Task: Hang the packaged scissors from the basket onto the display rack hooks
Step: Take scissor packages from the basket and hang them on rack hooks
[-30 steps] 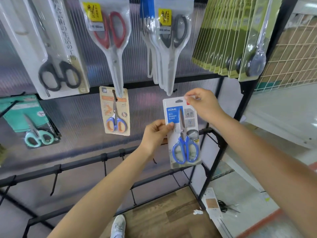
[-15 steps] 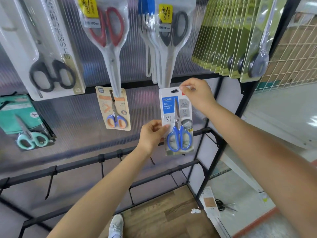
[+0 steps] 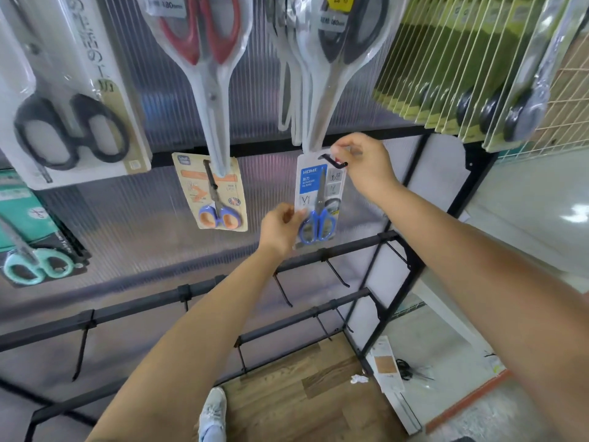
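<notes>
Blue scissors pack (image 3: 318, 199) raised, both hands pinching it, seemingly onto hook (image 3: 333, 161)

A white sneaker (image 3: 213, 409) stands on wood-look flooring (image 3: 296, 390) below the shelving. To the right, loose black scissors (image 3: 411, 371) lie beside a flat white package (image 3: 387, 366) and a crumpled white scrap (image 3: 359, 378) on the pale floor (image 3: 446, 352).

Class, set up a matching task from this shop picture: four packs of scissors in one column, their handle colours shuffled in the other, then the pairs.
Column 1:
1. HOME pack held in both hands
2. orange card pack
3. far-left lower pack
4. tall clear pack at top

Column 2:
A. mint green
B. red
C. blue
D. blue and orange

Pairs: 1-C, 2-D, 3-A, 4-B
</notes>
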A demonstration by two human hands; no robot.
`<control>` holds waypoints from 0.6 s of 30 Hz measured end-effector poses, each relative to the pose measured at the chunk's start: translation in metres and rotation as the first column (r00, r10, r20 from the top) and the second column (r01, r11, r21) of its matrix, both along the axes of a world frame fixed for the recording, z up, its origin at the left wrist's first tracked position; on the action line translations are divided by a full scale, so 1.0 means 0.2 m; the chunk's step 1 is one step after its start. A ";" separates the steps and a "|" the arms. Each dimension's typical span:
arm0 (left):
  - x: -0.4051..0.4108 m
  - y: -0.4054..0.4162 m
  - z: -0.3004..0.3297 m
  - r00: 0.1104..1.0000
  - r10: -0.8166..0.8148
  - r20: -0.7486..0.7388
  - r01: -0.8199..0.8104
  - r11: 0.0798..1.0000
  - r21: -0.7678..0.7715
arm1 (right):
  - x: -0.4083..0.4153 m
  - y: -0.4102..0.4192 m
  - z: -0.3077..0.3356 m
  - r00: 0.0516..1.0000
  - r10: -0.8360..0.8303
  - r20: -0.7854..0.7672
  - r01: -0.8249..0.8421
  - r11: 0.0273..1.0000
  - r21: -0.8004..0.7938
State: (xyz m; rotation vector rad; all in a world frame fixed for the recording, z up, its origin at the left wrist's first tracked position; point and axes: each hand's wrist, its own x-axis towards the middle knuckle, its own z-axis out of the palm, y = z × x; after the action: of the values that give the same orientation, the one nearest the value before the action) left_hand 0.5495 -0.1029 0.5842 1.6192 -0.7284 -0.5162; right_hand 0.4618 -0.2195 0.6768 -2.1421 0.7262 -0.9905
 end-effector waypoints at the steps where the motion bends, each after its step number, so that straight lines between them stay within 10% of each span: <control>1: 0.02 -0.01 0.00 1.000 0.001 -0.007 -0.001 1.000 -0.003 | 0.01 -0.01 -0.01 1.000 0.010 0.004 -0.010 1.000 0.006; 18: 0.16 -0.10 0.05 1.000 -0.012 -0.028 0.015 0.995 0.094 | 0.17 -0.07 0.04 0.989 -0.086 -0.123 0.099 0.990 0.104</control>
State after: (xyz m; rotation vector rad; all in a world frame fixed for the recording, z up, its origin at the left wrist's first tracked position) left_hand 0.5813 -0.1237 0.5937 1.6924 -0.7037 -0.5895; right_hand 0.4949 -0.2340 0.6854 -2.0998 0.9239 -0.8559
